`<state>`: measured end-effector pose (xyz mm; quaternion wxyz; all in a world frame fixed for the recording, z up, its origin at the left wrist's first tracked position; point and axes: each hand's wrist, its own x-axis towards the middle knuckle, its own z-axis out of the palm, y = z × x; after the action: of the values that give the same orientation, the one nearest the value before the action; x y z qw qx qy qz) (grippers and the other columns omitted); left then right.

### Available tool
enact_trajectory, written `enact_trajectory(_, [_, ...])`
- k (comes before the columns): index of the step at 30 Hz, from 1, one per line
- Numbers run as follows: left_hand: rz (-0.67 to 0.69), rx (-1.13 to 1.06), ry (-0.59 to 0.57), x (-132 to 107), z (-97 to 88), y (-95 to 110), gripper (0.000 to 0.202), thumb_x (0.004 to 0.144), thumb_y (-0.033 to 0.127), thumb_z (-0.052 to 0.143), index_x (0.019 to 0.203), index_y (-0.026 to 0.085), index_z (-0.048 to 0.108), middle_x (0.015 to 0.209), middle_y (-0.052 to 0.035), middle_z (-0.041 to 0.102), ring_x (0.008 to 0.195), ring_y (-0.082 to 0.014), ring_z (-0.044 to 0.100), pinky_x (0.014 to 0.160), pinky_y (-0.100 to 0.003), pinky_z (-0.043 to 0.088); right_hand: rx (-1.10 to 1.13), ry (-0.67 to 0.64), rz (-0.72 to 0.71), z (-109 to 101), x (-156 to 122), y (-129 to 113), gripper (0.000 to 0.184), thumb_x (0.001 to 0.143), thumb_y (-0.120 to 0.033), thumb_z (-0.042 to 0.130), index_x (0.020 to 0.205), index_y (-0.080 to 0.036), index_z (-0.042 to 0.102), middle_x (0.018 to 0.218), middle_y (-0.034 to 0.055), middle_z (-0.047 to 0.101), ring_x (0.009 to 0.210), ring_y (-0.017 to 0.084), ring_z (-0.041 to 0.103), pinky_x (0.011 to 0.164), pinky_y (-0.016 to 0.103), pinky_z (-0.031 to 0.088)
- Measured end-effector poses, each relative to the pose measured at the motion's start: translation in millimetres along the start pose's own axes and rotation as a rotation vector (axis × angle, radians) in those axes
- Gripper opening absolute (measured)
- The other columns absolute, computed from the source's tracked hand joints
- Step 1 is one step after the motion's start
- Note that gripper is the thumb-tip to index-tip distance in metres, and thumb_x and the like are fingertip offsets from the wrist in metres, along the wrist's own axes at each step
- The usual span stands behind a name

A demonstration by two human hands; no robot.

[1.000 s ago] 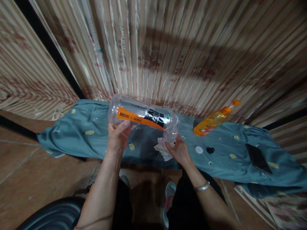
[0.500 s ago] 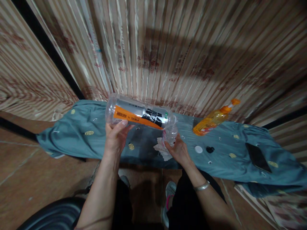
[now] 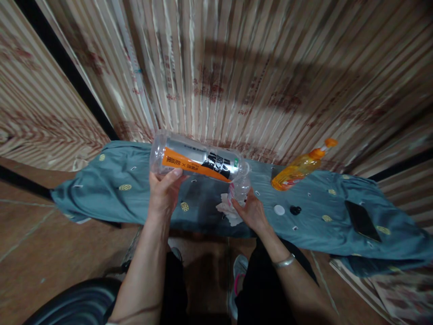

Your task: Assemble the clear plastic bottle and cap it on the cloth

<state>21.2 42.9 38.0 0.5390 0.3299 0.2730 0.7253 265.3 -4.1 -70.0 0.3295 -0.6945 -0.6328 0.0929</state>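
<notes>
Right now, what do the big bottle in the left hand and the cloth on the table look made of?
Big bottle: clear thin plastic, glossy; the cloth shows through its bare end, and an orange-and-silver label wraps it.
Cloth: soft woven fabric, matte teal with small yellow motifs; it drapes and wrinkles over the edge.

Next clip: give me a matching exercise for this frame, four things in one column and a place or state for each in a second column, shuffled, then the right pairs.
Things:
1. large clear bottle
2. small clear bottle
3. orange pump bottle
4. black phone

Places or states:
A. lying flat on the blue cloth, far right
B. held tipped on its side by the left hand, mouth over another bottle
C. standing on the cloth with no hand on it, right of both hands
D. steadied upright on the cloth by the right hand

Pairs: 1-B, 2-D, 3-C, 4-A
</notes>
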Motion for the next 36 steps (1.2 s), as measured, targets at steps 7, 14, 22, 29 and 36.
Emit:
enact_trajectory(7, [0.035,0.022,-0.049,-2.3,1.5,0.9,0.070,0.054,0.026,0.091,0.118,0.028,0.064,0.079,0.0023,0.075,0.071,-0.0203,0.073,0.066,-0.035,0.064,-0.034,0.022,-0.025,2.2,-0.9,3.7,0.070,0.087,-0.050,0.056,0.140,-0.006,0.046,0.110,0.0225,0.076,0.095,0.037,0.075,0.082,0.049,0.060])
enact_trajectory(14, [0.035,0.032,-0.022,-3.9,2.1,1.5,0.070,0.052,0.026,0.090,0.117,0.028,0.066,0.078,0.0025,0.074,0.070,-0.0211,0.072,0.064,-0.036,0.063,-0.041,0.031,-0.034,2.6,-0.6,4.0,0.066,0.089,-0.050,0.055,0.139,-0.007,0.047,0.109,0.0214,0.076,0.095,0.036,0.075,0.080,0.047,0.059])
enact_trajectory(22, [0.055,0.045,-0.017,-6.4,4.9,2.4,0.063,0.051,0.026,0.089,0.110,0.028,0.066,0.080,0.0017,0.073,0.070,-0.0202,0.070,0.062,-0.034,0.060,-0.021,0.010,-0.043,2.2,-0.9,5.3,0.070,0.088,-0.054,0.052,0.136,-0.003,0.048,0.108,0.0236,0.075,0.097,0.036,0.075,0.081,0.046,0.060])
enact_trajectory(29, [0.065,0.065,-0.022,-8.2,7.4,4.4,0.065,0.051,0.026,0.088,0.111,0.028,0.063,0.082,0.0015,0.073,0.071,-0.0199,0.070,0.063,-0.033,0.059,-0.037,0.014,-0.005,2.4,-1.7,4.8,0.068,0.086,-0.049,0.057,0.138,-0.006,0.047,0.105,0.0211,0.077,0.090,0.037,0.076,0.078,0.047,0.060])
enact_trajectory(36, [0.078,0.062,-0.031,-10.2,11.0,5.8,0.062,0.051,0.025,0.087,0.108,0.028,0.063,0.082,0.0014,0.072,0.073,-0.0202,0.070,0.068,-0.035,0.059,-0.028,0.018,-0.005,2.7,-0.9,4.8,0.067,0.085,-0.049,0.057,0.135,-0.006,0.048,0.107,0.0232,0.076,0.095,0.038,0.075,0.081,0.050,0.060])
